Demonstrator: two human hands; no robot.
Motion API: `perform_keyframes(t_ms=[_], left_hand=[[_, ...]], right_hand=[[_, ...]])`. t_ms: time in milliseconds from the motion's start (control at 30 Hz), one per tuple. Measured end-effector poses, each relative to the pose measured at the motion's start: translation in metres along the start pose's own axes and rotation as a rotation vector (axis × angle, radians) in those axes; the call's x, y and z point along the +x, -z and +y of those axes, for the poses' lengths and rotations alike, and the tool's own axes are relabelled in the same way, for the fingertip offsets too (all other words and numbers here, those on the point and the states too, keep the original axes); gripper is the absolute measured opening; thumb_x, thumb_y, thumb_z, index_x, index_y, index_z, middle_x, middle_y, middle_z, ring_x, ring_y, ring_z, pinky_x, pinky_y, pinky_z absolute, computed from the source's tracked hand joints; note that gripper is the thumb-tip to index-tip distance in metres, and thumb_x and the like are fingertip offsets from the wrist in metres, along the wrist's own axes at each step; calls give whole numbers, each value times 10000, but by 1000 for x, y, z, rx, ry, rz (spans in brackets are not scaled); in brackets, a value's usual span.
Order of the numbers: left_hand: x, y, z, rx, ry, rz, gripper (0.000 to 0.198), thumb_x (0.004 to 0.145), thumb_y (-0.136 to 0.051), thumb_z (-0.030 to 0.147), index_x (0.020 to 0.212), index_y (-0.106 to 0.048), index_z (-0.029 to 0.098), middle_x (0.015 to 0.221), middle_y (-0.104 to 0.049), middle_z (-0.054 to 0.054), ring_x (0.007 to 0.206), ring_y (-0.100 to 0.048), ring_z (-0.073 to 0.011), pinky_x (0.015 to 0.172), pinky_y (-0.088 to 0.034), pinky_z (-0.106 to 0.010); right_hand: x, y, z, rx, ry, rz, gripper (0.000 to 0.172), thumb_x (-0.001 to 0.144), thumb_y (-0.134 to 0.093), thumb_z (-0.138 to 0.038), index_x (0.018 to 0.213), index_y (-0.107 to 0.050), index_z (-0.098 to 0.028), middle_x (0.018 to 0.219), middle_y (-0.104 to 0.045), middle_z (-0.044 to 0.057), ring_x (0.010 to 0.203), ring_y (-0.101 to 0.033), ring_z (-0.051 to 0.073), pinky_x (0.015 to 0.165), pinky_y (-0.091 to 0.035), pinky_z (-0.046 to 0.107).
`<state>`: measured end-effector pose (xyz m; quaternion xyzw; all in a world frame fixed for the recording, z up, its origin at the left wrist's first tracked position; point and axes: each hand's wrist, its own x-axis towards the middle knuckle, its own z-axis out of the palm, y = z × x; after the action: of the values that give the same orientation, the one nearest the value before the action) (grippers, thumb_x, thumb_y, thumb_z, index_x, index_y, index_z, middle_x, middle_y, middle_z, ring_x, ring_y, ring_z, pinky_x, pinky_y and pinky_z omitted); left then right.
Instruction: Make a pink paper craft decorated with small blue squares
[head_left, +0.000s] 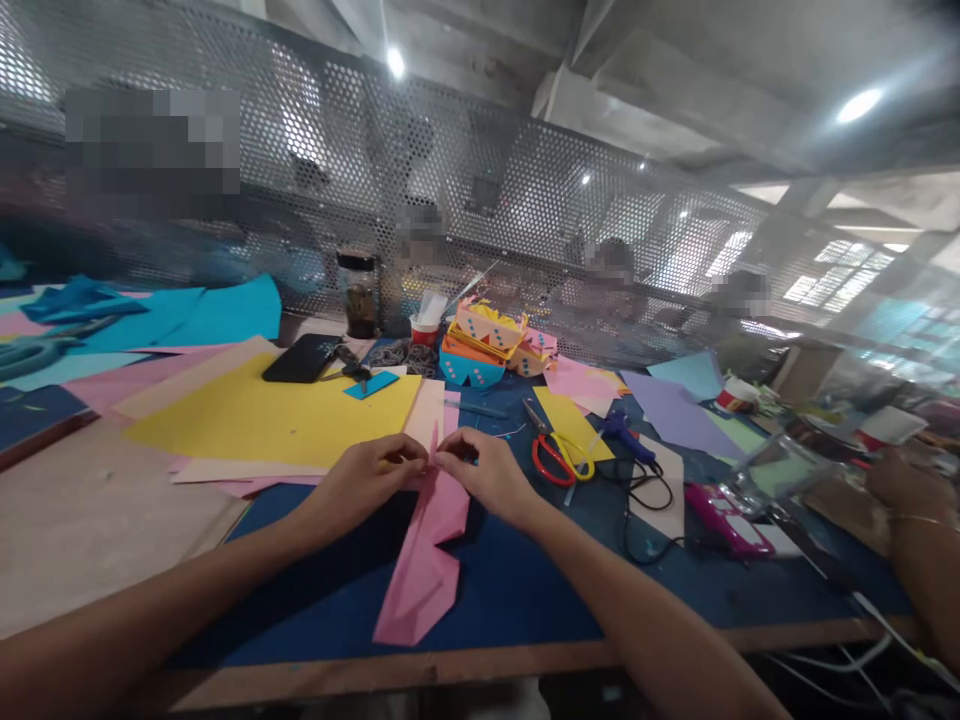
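Note:
A folded pink paper cutout with a notched right edge slants over the blue table, its lower end towards me. My left hand pinches the paper's far end between thumb and fingers. Right beside it, my right hand is closed on the same end, fingertips nearly touching the left ones. A thin pink strip sticks up between the fingertips. Red-and-yellow handled scissors lie to the right of my right hand. Yellow paper sheets spread out beyond my left hand.
Decorated paper masks are piled at the back, near a red cup and a jar. A black phone rests on the sheets. Rightward lie a blue glue gun, its cord and a pink case. Another person's hand is far right.

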<state>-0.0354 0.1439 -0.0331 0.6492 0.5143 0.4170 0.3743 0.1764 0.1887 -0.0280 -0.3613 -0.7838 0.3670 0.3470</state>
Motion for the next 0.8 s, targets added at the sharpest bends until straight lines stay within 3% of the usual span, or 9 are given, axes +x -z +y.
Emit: perform_keyframes(t_ms=[133, 300, 533, 800], left_hand=[[-1, -4, 5, -137, 44, 3, 439, 755, -830, 633, 825, -760, 206, 789, -780, -45, 791, -738, -259, 777, -632, -370], [-3, -1, 3, -74, -11, -7, 357, 799, -811, 562, 791, -768, 207, 754, -770, -35, 754, -715, -228, 741, -586, -325], [-5, 7, 2, -222, 53, -73, 422, 768, -839, 582, 914, -819, 187, 888, -818, -74, 877, -761, -273, 877, -627, -412], [-7, 6, 10, -288, 64, -126, 448, 716, -916, 562, 967, -851, 197, 1009, -845, -88, 920, -751, -279, 904, -607, -411]], right_hand=[[-4, -1, 0, 121, -18, 13, 147, 938, -756, -357, 979, -748, -216, 936, -786, 7, 873, -726, 176, 807, -541, 281], [-5, -5, -4, 196, 11, 23, 238, 936, -740, -410, 1092, -739, -231, 915, -770, -9, 832, -714, 168, 805, -550, 289], [-4, -3, -6, 200, 40, 85, 216, 936, -715, -418, 1014, -735, -217, 891, -748, -8, 785, -679, 154, 745, -540, 269], [-7, 9, -9, 227, 72, 202, 250, 945, -712, -453, 1006, -719, -211, 922, -739, 14, 812, -689, 162, 765, -562, 273]])
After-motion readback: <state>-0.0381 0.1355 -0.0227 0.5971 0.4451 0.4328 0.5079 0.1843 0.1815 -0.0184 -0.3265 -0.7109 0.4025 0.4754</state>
